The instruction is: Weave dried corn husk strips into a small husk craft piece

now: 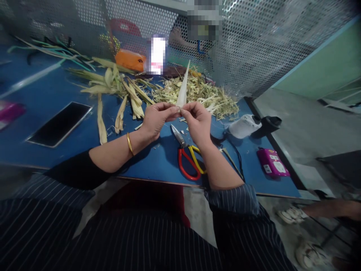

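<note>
A pale, pointed piece of corn husk [183, 89] stands upright between my hands, its tip away from me. My left hand [158, 119] pinches its lower end between thumb and fingers. From the other side my right hand [198, 122] pinches the same end, the fingertips of both hands nearly touching. Below them on the blue table lie scissors [188, 161] with one red and one yellow handle, their yellow handle partly behind my right wrist. Behind the hands is a heap of shredded husk [217, 98]. Whole dried husks [114, 83] lie to the left.
A dark phone [60, 124] lies on the left of the table [152, 160]. White and black thread spools [244, 126], a purple packet [273, 162] and an orange packet [130, 60] are also there. A perforated metal screen [239, 49] closes the back. Another person's feet [291, 215] show at right.
</note>
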`<state>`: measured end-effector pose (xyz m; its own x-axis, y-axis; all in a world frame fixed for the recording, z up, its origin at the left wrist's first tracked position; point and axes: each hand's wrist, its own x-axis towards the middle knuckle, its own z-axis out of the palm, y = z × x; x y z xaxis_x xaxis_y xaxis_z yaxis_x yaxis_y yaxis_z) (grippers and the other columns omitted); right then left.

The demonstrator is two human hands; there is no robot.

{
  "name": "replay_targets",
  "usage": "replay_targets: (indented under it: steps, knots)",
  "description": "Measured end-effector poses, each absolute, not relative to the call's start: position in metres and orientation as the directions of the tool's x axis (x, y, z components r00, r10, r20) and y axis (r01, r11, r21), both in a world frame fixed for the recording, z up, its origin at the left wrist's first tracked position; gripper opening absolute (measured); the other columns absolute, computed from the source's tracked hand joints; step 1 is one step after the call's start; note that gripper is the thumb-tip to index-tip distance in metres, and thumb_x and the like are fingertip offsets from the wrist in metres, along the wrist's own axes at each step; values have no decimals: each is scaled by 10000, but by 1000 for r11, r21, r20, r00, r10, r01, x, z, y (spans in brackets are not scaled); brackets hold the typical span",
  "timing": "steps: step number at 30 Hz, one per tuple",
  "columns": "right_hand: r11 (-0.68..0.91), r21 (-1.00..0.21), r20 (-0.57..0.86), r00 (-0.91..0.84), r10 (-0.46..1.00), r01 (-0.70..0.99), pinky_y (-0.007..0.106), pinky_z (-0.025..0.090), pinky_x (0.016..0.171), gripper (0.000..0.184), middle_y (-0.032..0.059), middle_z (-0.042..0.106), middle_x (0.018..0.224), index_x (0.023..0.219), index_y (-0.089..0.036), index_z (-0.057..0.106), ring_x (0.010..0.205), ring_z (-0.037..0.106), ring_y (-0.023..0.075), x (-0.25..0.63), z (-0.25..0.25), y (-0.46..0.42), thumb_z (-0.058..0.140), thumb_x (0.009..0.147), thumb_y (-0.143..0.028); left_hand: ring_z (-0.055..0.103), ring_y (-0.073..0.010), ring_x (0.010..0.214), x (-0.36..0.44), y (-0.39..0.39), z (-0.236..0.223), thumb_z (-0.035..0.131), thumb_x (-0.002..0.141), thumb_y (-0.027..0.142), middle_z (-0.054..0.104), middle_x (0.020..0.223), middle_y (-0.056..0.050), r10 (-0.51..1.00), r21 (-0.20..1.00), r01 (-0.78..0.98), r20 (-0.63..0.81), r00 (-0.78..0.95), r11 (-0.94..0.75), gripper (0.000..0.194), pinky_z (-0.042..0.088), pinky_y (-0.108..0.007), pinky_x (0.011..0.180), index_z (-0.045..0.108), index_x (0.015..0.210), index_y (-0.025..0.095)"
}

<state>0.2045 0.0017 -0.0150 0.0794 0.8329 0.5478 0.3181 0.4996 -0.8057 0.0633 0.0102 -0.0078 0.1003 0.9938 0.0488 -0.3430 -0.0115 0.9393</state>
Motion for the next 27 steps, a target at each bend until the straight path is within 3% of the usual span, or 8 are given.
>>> replay_targets:
  steps: [6,12,16,21,27]
  knots:
    - [510,-800,561,94,823,315,290,485,691,91,-34,569,692,761,-215,572,669,551,119,205,-19,5,632,830,-221,673,-129,683,63,8,-7,844,611,285,713,707,-18,991,952,-292,112,71,-86,228,540,-260,716,694,717,149]
    - [580,-725,629,13,777,371,306,498,760,119,-16,624,862,947,-248,576,782,590,134,205,-17,2,636,846,-266,594,-88,545,64,13,-10,789,681,322,671,623,-8,998,951,-308,50,49,-33,206,512,-227,606,662,648,162]
    - [604,-660,668,-18,744,447,314,473,789,8,-8,624,871,862,-236,599,787,566,139,205,-16,-1,602,859,-229,597,-85,559,64,12,-9,783,667,298,661,615,-1,998,942,-335,6,70,18,198,505,-210,600,644,635,162]
    - [597,-664,663,-14,748,450,305,448,768,80,-8,603,806,780,-218,590,778,555,141,205,-16,0,591,859,-204,647,-95,622,63,12,-7,781,627,208,679,658,7,993,913,-401,-35,117,79,148,535,-223,670,656,684,152]
    - [564,-735,613,14,790,376,294,456,707,102,-21,593,739,778,-204,583,707,551,129,206,-15,1,634,849,-256,658,-103,614,63,13,-9,813,615,216,678,666,13,994,927,-375,63,90,-24,188,550,-249,692,671,713,142]
